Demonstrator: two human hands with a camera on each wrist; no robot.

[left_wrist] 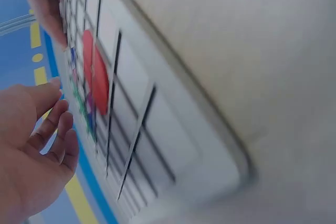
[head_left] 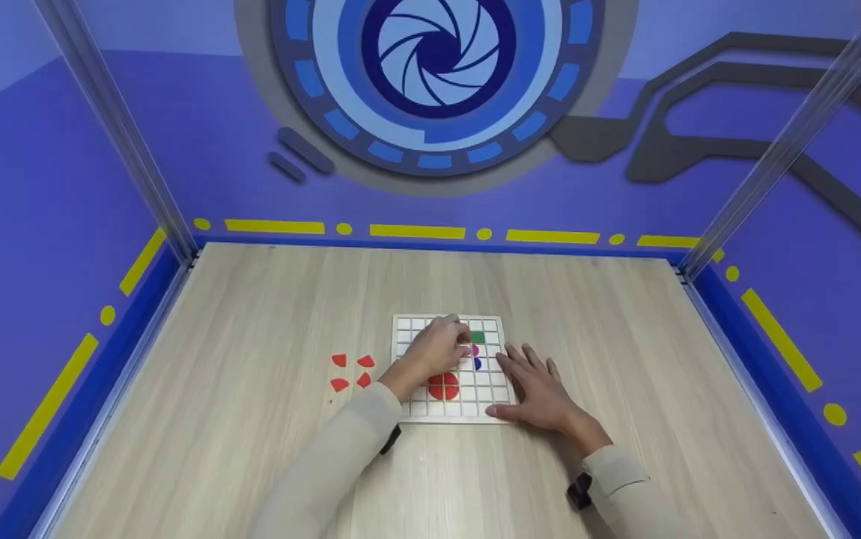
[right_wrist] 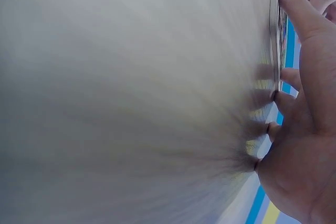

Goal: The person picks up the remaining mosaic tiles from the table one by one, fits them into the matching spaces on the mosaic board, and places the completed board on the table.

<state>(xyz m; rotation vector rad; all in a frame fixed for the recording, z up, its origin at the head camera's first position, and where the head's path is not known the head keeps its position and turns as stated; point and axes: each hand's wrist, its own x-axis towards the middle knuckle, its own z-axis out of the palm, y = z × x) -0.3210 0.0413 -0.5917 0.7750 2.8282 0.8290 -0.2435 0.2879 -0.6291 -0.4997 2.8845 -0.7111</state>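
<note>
A square board (head_left: 415,410) of white tiles in a pale frame lies on the table. Four tiles near its front form a red circle (head_left: 443,386); behind it are a green tile (head_left: 478,337), a pink shape (head_left: 475,350) and a blue shape (head_left: 478,364). My left hand (head_left: 438,346) is over the middle of the board with bent fingers, thumb and index tips close together; I cannot tell whether a tile is between them. Along the board's right edge rests my right hand (head_left: 543,393), fingers spread, its thumb at the front right part of the frame.
Several red quarter-circle pieces (head_left: 338,360) lie left of the board on the wooden table (head_left: 266,299). Blue printed walls (head_left: 438,206) rise behind and at both sides, with metal posts (head_left: 112,120) at the back corners.
</note>
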